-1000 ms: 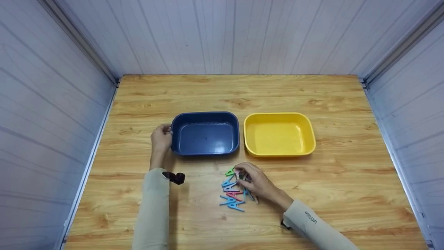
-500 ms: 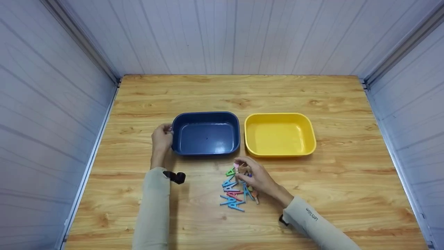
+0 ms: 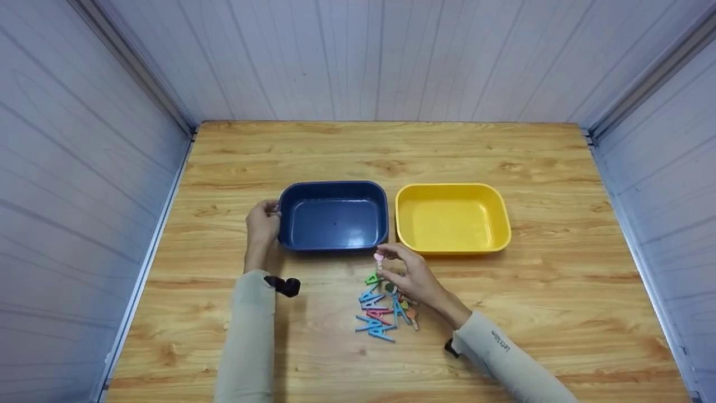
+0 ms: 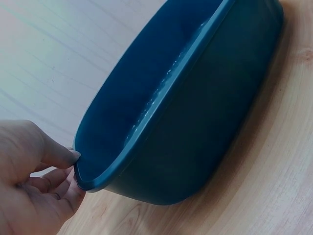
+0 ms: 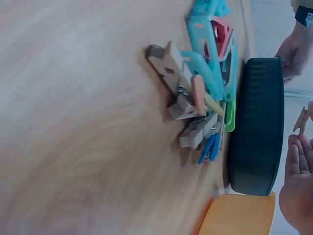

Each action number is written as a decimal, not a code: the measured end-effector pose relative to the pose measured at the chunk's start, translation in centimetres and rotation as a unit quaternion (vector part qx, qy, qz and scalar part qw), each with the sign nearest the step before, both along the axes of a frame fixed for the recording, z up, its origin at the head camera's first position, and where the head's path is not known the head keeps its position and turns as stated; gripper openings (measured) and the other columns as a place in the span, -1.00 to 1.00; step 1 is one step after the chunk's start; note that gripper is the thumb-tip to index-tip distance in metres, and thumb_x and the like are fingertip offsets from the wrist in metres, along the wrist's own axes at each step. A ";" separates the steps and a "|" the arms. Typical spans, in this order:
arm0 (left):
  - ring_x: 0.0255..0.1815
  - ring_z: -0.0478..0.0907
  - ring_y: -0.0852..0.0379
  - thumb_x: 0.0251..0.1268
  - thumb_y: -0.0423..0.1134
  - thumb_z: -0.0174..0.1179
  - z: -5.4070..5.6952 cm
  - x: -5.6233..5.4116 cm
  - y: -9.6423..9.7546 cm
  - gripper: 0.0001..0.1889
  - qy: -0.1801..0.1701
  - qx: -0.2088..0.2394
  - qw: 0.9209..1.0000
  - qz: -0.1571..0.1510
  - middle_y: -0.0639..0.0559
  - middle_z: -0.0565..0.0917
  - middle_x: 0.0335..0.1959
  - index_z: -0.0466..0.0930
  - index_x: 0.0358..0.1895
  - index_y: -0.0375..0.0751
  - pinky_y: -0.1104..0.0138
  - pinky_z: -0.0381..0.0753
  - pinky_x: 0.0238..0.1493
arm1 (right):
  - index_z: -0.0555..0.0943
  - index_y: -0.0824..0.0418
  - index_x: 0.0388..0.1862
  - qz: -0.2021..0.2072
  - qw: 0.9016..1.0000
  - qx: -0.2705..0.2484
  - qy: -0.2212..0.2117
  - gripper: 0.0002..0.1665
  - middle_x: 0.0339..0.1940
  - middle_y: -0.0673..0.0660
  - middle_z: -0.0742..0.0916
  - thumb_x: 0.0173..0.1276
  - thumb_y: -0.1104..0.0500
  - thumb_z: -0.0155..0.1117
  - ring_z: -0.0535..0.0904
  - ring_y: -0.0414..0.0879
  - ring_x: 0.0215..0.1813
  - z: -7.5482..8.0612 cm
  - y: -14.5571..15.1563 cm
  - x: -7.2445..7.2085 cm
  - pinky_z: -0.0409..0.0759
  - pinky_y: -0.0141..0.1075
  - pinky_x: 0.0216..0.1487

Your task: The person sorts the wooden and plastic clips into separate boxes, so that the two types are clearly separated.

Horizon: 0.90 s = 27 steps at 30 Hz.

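Right hand point(image 3: 413, 276): fingers pinching peg point(image 3: 378, 258) by blue bin's point(image 3: 334, 248) near right corner. Left hand point(image 3: 262, 226): fingers clamped on bin's left rim. Peg probably light, stiff; best gripped mid-body.

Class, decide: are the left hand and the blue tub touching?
Touching. The left wrist view shows the left hand pinching the blue tub by its rim.

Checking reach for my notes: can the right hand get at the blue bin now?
Likely yes: the right hand, pinching a pink-topped clothespin, is near the blue bin; the left hand grips its left end, leaving the top open.
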<state>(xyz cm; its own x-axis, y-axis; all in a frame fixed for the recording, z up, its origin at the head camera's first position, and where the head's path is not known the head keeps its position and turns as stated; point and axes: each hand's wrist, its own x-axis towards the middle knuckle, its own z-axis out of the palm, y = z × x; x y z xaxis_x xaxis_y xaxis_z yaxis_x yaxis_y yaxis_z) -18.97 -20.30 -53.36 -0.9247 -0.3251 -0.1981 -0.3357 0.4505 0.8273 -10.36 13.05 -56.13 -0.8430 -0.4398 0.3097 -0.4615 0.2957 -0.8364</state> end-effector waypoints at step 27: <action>-0.05 0.53 0.00 0.30 -0.47 -0.02 -0.1 -0.1 0.1 -0.67 -0.002 -0.010 1.000 0.008 -0.22 0.62 -0.05 0.57 0.08 -0.35 0.28 0.51 0.00 | 0.48 0.17 0.20 -0.038 0.999 -0.030 -0.017 -0.47 0.06 0.09 0.64 0.26 0.15 0.35 0.56 -0.10 0.09 1.0 -1.9 -3.3 0.52 -0.17 0.19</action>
<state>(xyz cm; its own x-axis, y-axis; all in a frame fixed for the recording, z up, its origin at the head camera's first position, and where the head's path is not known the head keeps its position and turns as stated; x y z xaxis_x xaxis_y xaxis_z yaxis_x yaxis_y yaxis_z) -19.03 -20.16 -53.46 -0.9187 -0.3430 -0.1960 -0.3466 0.4620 0.8163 -13.62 11.14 -55.13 -0.8833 -0.3563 0.3047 -0.4114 0.2775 -0.8682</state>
